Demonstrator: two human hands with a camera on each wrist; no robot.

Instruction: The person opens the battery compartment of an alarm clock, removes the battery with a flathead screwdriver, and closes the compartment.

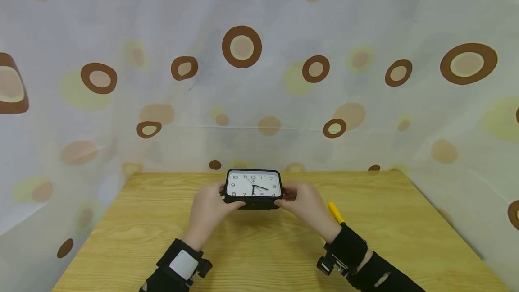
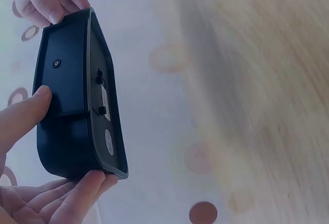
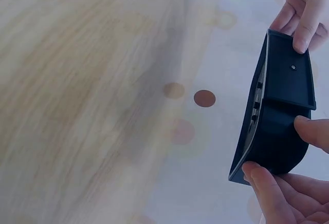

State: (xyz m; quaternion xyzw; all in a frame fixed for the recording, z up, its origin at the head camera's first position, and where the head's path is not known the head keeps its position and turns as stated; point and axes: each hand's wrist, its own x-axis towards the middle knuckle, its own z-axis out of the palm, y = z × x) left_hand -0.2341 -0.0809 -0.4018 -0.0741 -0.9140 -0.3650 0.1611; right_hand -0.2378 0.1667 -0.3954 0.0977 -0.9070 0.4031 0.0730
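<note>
A black rectangular alarm clock (image 1: 253, 186) with a white numbered face is held up by both hands, its face tilted upward in the head view. My left hand (image 1: 208, 208) grips its left end, thumb along the lower front edge. On the opposite end, my right hand (image 1: 306, 204) holds it the same way. Both wrist views show the clock's black underside (image 2: 69, 70) with a small round screw, and its recessed back (image 3: 257, 100) with small knobs. Fingers of each hand curl round the ends.
A wooden table (image 1: 259, 247) lies below the clock. Beside the right wrist lies a yellow handle-like thing (image 1: 335, 212), the rest of it hidden by the wrist strap. A white curtain (image 1: 267, 93) with brown ring patterns surrounds the table at the back and sides.
</note>
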